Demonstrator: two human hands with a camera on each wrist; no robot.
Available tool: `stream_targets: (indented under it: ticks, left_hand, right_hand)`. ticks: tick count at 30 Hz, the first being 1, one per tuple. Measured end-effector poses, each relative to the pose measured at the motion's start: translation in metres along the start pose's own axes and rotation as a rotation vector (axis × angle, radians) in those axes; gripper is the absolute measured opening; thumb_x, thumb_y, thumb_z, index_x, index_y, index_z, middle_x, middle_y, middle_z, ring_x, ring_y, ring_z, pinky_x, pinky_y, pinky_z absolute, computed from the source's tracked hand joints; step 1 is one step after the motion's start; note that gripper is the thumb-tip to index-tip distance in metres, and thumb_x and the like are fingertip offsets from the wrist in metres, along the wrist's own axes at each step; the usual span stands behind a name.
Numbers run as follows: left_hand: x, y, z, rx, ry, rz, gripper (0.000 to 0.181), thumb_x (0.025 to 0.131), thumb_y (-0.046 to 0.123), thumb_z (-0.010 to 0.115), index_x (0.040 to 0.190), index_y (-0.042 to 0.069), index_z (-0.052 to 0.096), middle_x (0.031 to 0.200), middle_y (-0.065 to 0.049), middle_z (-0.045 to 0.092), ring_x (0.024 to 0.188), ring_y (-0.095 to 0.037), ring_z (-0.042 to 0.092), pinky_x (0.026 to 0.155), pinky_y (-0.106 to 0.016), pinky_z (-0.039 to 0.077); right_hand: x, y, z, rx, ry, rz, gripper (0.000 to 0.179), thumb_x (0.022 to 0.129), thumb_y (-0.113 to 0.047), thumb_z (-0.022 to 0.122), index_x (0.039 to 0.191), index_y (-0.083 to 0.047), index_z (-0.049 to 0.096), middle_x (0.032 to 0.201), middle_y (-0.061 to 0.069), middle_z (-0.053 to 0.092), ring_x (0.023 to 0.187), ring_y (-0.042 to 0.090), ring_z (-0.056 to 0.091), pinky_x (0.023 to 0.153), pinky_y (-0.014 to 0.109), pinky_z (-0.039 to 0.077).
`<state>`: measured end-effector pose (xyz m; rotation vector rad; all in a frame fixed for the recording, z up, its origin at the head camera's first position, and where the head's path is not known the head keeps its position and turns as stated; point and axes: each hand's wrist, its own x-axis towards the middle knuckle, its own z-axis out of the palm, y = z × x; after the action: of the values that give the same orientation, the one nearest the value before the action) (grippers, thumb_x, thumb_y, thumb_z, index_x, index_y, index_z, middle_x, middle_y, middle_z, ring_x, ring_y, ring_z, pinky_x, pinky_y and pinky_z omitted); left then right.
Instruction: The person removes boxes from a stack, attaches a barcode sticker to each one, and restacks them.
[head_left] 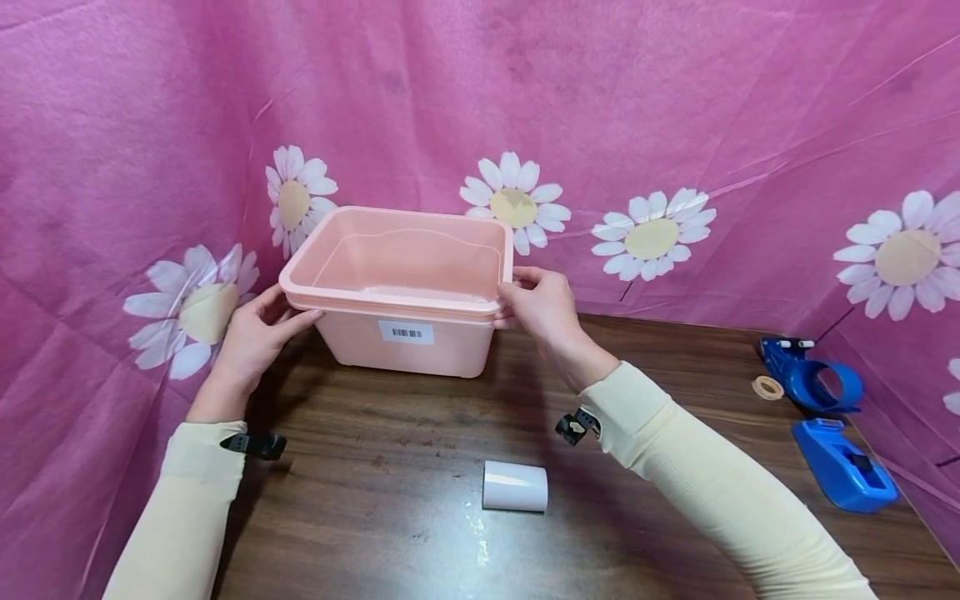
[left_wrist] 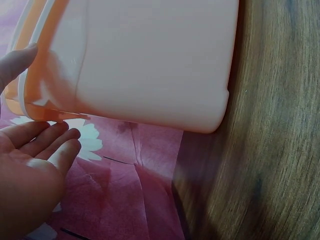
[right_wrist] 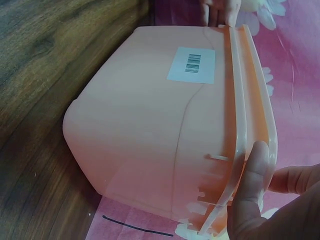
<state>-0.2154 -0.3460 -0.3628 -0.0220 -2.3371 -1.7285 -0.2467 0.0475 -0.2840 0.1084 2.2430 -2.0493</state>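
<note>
Two pale pink plastic bins sit nested on the table, seen in the head view, their rims stacked close together. The outer bin [head_left: 408, 354] carries a white barcode label [head_left: 406, 332] on its front; the inner bin [head_left: 420, 250] has nothing inside. At the left end, my left hand [head_left: 257, 337] holds the rim, thumb along the front and fingers under the side. My right hand [head_left: 546, 312] grips the right end of the upper rim, its thumb [right_wrist: 252, 175] on the rim in the right wrist view.
A white roll [head_left: 515, 486] lies on its side on the brown wooden table [head_left: 360, 500]. To the right are a blue tape gun [head_left: 817, 383], a small tan tape ring [head_left: 768, 387] and a blue tape dispenser [head_left: 843, 465]. A pink flowered cloth [head_left: 420, 100] hangs close behind.
</note>
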Motion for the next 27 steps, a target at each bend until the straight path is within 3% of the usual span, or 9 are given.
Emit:
stream_targets:
  ticks: [6, 12, 16, 18, 20, 23, 26, 27]
  left_hand:
    - [-0.001, 0.000, 0.001, -0.011, -0.002, 0.003, 0.073, 0.102, 0.011, 0.083, 0.166, 0.002, 0.050, 0.167, -0.025, 0.052, 0.133, 0.006, 0.060, 0.103, -0.005, 0.053]
    - [-0.001, 0.008, 0.003, -0.057, 0.031, -0.002, 0.080, 0.102, 0.008, 0.081, 0.171, 0.004, 0.042, 0.170, -0.025, 0.050, 0.135, 0.004, 0.059, 0.115, -0.010, 0.049]
    - [-0.002, 0.015, 0.002, -0.031, 0.092, -0.026, 0.083, 0.105, 0.012, 0.078, 0.175, 0.007, 0.034, 0.172, -0.028, 0.047, 0.140, -0.001, 0.059, 0.118, -0.011, 0.048]
    - [-0.004, 0.019, 0.002, 0.023, 0.139, -0.027, 0.081, 0.106, 0.016, 0.077, 0.176, 0.009, 0.035, 0.173, -0.024, 0.048, 0.148, -0.008, 0.059, 0.117, -0.011, 0.048]
    - [-0.009, 0.023, 0.001, 0.097, 0.189, 0.003, 0.078, 0.106, 0.018, 0.077, 0.174, 0.009, 0.039, 0.173, -0.020, 0.051, 0.155, -0.019, 0.057, 0.120, -0.013, 0.048]
    - [-0.023, 0.028, 0.000, 0.222, 0.254, 0.082, 0.076, 0.103, 0.017, 0.080, 0.170, 0.008, 0.047, 0.169, -0.019, 0.056, 0.156, -0.037, 0.056, 0.122, -0.013, 0.045]
    - [-0.041, 0.031, -0.001, 0.356, 0.301, 0.215, 0.073, 0.098, 0.014, 0.084, 0.165, 0.008, 0.055, 0.164, -0.020, 0.061, 0.145, -0.043, 0.062, 0.110, -0.004, 0.043]
    - [-0.047, 0.030, -0.001, 0.389, 0.316, 0.273, 0.071, 0.097, 0.014, 0.086, 0.162, 0.009, 0.059, 0.161, -0.020, 0.063, 0.142, -0.039, 0.064, 0.106, -0.001, 0.042]
  right_hand:
    - [-0.001, 0.001, -0.003, -0.004, 0.002, -0.005, 0.052, 0.104, -0.004, 0.063, 0.155, 0.006, 0.058, 0.106, 0.013, 0.070, 0.060, 0.010, 0.072, 0.063, 0.030, 0.069]
    - [-0.006, 0.003, -0.020, -0.117, 0.035, -0.061, 0.051, 0.105, -0.010, 0.065, 0.154, 0.003, 0.062, 0.128, 0.024, 0.075, 0.069, 0.009, 0.077, 0.083, 0.040, 0.072]
    - [-0.010, 0.006, -0.037, -0.206, 0.073, -0.094, 0.046, 0.107, -0.015, 0.069, 0.150, 0.002, 0.067, 0.130, 0.021, 0.076, 0.076, 0.005, 0.077, 0.082, 0.030, 0.070]
    - [-0.013, 0.008, -0.046, -0.281, 0.084, -0.116, 0.044, 0.108, -0.020, 0.071, 0.147, 0.000, 0.070, 0.129, 0.021, 0.077, 0.084, 0.006, 0.076, 0.081, 0.023, 0.068]
    - [-0.017, 0.011, -0.057, -0.387, 0.086, -0.149, 0.042, 0.108, -0.026, 0.072, 0.144, -0.003, 0.074, 0.131, 0.020, 0.079, 0.097, 0.012, 0.076, 0.088, 0.022, 0.064]
    - [-0.027, 0.016, -0.075, -0.539, 0.059, -0.195, 0.043, 0.109, -0.033, 0.072, 0.143, -0.007, 0.076, 0.137, 0.017, 0.079, 0.118, 0.024, 0.074, 0.102, 0.035, 0.059]
    - [-0.040, 0.020, -0.094, -0.604, -0.002, -0.218, 0.044, 0.110, -0.036, 0.071, 0.145, -0.009, 0.074, 0.143, 0.014, 0.078, 0.130, 0.031, 0.071, 0.112, 0.045, 0.055]
    - [-0.044, 0.022, -0.100, -0.614, -0.022, -0.220, 0.044, 0.110, -0.036, 0.070, 0.145, -0.010, 0.074, 0.143, 0.014, 0.078, 0.131, 0.031, 0.072, 0.112, 0.046, 0.056]
